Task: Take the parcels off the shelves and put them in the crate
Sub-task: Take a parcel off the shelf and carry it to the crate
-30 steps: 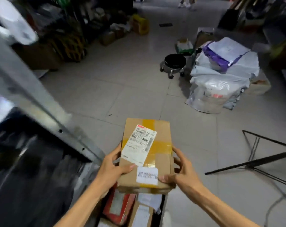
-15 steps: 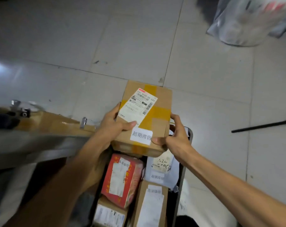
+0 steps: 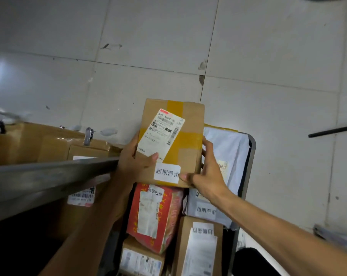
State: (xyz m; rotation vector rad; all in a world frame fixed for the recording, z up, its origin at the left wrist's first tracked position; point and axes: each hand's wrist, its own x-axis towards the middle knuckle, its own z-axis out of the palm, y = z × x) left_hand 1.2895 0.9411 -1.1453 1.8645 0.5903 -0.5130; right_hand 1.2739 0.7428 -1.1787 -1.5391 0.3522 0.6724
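A brown cardboard parcel with yellow tape and white labels hangs over the far end of the dark crate. My left hand grips its left edge, thumb on the shipping label. My right hand grips its right side and near corner. Below it the crate holds a red parcel, a grey mailer bag and two brown boxes, each labelled.
A metal shelf rail crosses the left side, with brown boxes on the shelf behind and under it. Grey floor tiles spread beyond the crate. A black rod lies on the floor at the right.
The view has tipped down from the room to the crate. Both hands have carried the brown parcel down and over the crate's far end, above the red parcel and mailer bag.
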